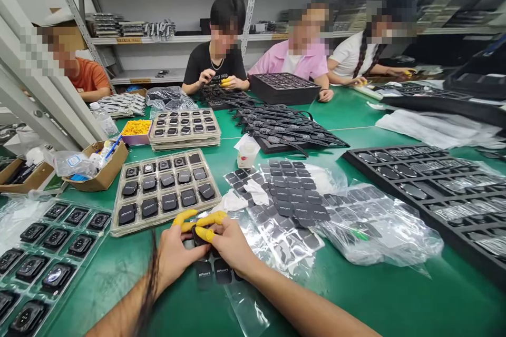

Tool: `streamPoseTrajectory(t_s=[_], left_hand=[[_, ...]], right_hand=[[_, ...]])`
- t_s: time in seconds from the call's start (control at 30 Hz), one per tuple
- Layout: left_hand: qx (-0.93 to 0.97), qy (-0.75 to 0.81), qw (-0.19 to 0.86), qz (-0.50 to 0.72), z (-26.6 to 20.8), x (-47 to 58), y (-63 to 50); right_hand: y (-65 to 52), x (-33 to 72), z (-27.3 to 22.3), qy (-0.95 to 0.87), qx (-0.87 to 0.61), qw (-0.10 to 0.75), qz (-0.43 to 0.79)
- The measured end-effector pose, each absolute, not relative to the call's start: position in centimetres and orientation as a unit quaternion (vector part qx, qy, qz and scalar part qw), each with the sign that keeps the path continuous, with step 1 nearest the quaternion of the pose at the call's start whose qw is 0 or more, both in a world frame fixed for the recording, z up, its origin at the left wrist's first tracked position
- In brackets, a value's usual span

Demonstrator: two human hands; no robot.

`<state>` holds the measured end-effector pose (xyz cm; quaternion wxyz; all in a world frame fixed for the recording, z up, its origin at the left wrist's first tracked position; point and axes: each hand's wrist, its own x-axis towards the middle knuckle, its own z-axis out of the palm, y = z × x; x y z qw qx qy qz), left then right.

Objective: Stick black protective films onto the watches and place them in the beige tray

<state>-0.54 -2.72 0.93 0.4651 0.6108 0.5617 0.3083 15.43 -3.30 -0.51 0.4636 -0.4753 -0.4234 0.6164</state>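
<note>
Both hands meet at the near middle of the table, with yellow finger cots on several fingers. My left hand (171, 254) grips a small dark smartwatch body (198, 238) from the left. From the right, my right hand (233, 245) closes on the same piece, thumb and fingers pressed over it, so most of it is hidden. Under the hands lies a clear sheet with black square HiFuture stickers (204, 274). Just beyond, a clear plastic tray (114, 226) carries rows of watch bodies, many with black HiFuture faces. Another tray of watch bodies (53, 238) lies at left.
More sticker sheets (294, 195) and clear bags (379, 221) spread rightward. A black foam tray (425, 184) stands far right. Stacked trays (185, 139), a yellow finger-cot box (136, 129), a white cup (247, 154) and strapped watches (284, 126) lie beyond. Co-workers sit opposite.
</note>
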Motion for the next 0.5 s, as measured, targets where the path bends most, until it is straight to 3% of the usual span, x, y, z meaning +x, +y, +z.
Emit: streamPoseTrajectory(t_s=[0.37,0.5], left_hand=[[0.633,0.509,0.478,0.334,1.0,-0.8,-2.5],[0.654,0.491,0.473,0.328,1.3,-1.1,-2.9]], right_hand=[[-2.6,16.8,1.6,-0.473,-0.459,0.526,0.537],[-1.3,21.5,4.6,-0.506,-0.456,0.486,0.547]])
